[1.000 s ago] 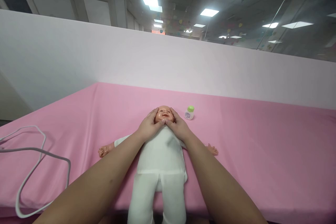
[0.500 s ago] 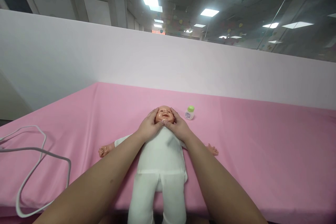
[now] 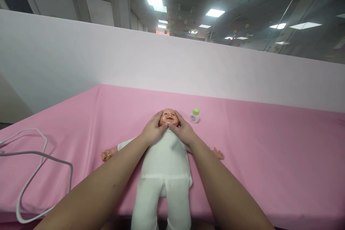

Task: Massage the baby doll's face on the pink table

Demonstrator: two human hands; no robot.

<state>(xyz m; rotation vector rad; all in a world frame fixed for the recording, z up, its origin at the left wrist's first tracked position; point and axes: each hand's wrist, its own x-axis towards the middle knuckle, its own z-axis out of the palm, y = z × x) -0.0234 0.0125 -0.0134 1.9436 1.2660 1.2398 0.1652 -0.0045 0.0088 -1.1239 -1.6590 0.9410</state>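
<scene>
A baby doll in white clothes lies face up, its head at the far end and its arms spread out. My left hand cups the left side of the doll's head, fingers along the cheek and thumb under the chin. On the opposite side, my right hand cups the head in the same way. The two thumbs almost meet below the chin. My forearms cross over the doll's arms and partly hide them. Just beyond my right hand stands a small white bottle with a green cap.
A pink sheet covers the padded surface under the doll. White cables loop across its left side. A low white wall runs along the back, with a glass pane above it to the right.
</scene>
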